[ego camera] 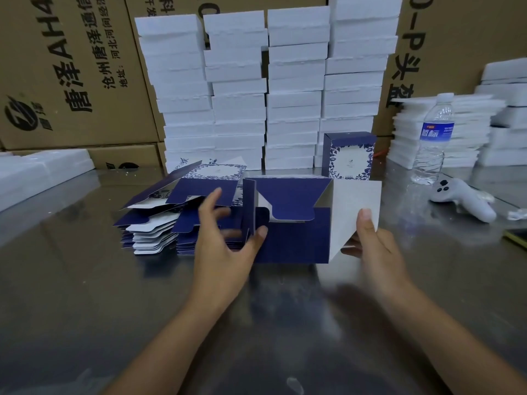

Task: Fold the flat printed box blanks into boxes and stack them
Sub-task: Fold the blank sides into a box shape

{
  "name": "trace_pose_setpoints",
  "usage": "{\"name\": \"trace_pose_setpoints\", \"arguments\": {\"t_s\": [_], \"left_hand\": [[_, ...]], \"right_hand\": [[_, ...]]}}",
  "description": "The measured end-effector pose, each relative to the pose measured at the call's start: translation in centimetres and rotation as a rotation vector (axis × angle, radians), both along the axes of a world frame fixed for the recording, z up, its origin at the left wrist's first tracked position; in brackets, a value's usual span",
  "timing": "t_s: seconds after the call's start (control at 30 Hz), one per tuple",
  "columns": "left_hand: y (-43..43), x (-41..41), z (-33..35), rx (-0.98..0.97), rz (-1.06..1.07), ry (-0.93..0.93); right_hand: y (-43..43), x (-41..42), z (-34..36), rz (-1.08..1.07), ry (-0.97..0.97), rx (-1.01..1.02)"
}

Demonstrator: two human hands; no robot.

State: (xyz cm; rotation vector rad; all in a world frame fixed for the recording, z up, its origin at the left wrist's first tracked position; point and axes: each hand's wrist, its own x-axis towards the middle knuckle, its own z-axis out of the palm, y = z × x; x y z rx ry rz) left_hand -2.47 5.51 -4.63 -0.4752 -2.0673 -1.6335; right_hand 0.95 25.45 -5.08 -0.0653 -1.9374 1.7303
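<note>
A half-folded navy box [293, 238] sits on the steel table [85, 280] at centre, its open end facing the camera, with the pale inner card showing and tabs partly tucked across the opening. Just to its left lies a fanned stack of flat blanks [159, 223]. Behind it, a finished box [349, 155] stands upright and closed in front of tall stacks of white foam [268, 89]. Brown cartons [71, 81] line the back. To the right stand a clear bottle [432, 138] and a white controller [464, 201].

The left hand [225, 240] holds the box's left wall, thumb on the near face and blurred fingers behind, index raised. The right hand [373, 246] pinches the open white flap [356, 195], thumb on top, fingers under. Both forearms reach in from below
</note>
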Motion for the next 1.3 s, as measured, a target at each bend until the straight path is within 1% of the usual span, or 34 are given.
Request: {"name": "trace_pose_setpoints", "arguments": {"t_s": [0.07,0.1,0.13,0.23,0.3,0.37,0.5,0.63,0.7,0.8,0.93,1.0,1.07,1.13,1.3], "left_hand": [[-0.2,-0.1,-0.3,-0.151,-0.055,-0.231],[-0.2,-0.1,-0.5,-0.200,-0.091,-0.316],[-0.3,-0.1,-0.6,-0.230,-0.111,-0.359],[-0.1,0.0,-0.5,-0.276,-0.123,-0.367],[0.1,-0.1,-0.5,-0.225,-0.110,-0.384],[0.3,-0.2,-0.4,-0.156,-0.106,-0.407],[0.5,0.1,0.0,0.003,-0.155,-0.475],[0.4,0.3,0.1,0.179,-0.236,-0.573],[0.5,0.3,0.0,0.236,-0.239,-0.605],[0.5,0.2,0.0,0.299,-0.231,-0.624],[0.7,0.1,-0.3,0.336,-0.226,-0.641],[0.9,0.2,-0.4,0.364,-0.260,-0.665],[1.1,0.3,-0.3,0.400,-0.339,-0.699],[1.2,0.6,-0.3,0.397,-0.397,-0.713],[1.6,0.9,-0.3,0.369,-0.384,-0.706]], "right_hand": [[0.0,-0.1,-0.1,-0.009,-0.003,-0.005],[0.0,-0.1,-0.2,-0.006,-0.009,0.003],[0.0,0.0,-0.1,-0.002,-0.016,0.021],[0.2,0.3,0.0,-0.002,-0.018,0.115],[0.0,0.6,-0.1,0.036,-0.034,0.230],[-0.2,0.7,-0.4,0.041,-0.125,0.346],[-0.4,0.7,-0.4,-0.014,-0.359,0.390],[-0.3,0.9,0.1,-0.046,-0.430,0.444],[-0.3,1.0,0.2,-0.017,-0.439,0.421],[-0.5,1.0,0.2,0.042,-0.425,0.301],[-0.7,0.9,0.2,0.011,-0.426,0.161],[-0.8,1.0,0.4,0.011,-0.432,0.104],[-0.8,1.1,0.5,0.023,-0.436,0.035],[-0.8,1.1,0.5,0.028,-0.450,-0.015],[-1.2,1.3,0.6,0.030,-0.449,-0.111]]}}
